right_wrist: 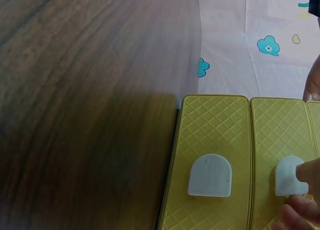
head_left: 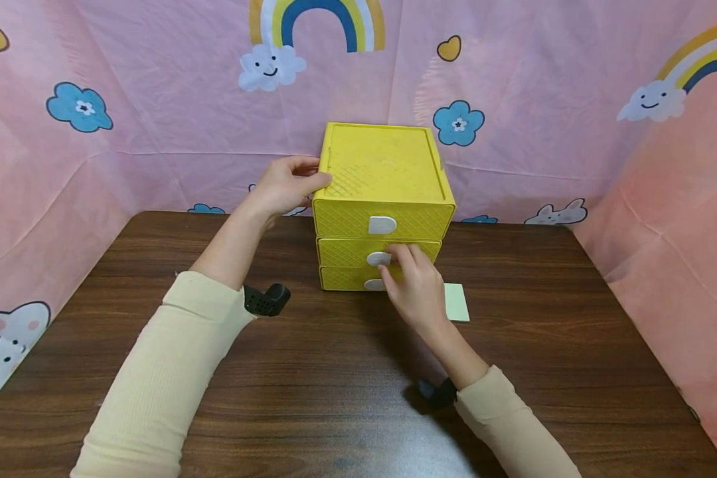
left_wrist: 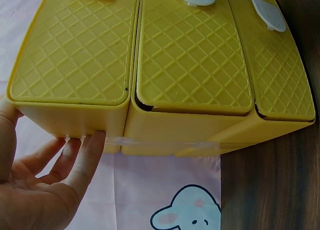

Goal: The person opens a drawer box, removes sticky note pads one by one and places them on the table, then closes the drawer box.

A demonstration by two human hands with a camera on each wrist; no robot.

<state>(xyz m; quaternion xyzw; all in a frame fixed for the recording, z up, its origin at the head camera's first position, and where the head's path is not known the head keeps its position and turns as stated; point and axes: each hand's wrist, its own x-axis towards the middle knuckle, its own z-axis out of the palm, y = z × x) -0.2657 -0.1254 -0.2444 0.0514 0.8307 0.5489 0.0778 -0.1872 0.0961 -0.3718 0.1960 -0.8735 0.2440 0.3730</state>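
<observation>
A yellow cabinet point(head_left: 388, 159) with three stacked drawers and white tab handles stands at the back of the table. Resting against its upper left side is my left hand point(head_left: 287, 186), thumb on the top edge and extended fingers touching the side wall point(left_wrist: 75, 121). My right hand point(head_left: 415, 289) is at the middle drawer front point(head_left: 337, 252), thumb and fingers pinching its white handle point(right_wrist: 287, 176). Below it, the bottom drawer's handle point(right_wrist: 210, 176) is untouched. The top drawer's handle point(head_left: 383, 225) sits above my right fingers. All three drawer fronts line up in the head view.
A pale green paper pad point(head_left: 457, 303) lies on the brown wooden table point(head_left: 311, 385), just right of the cabinet and partly behind my right hand. A pink printed cloth point(head_left: 185, 86) hangs behind the table and along its sides.
</observation>
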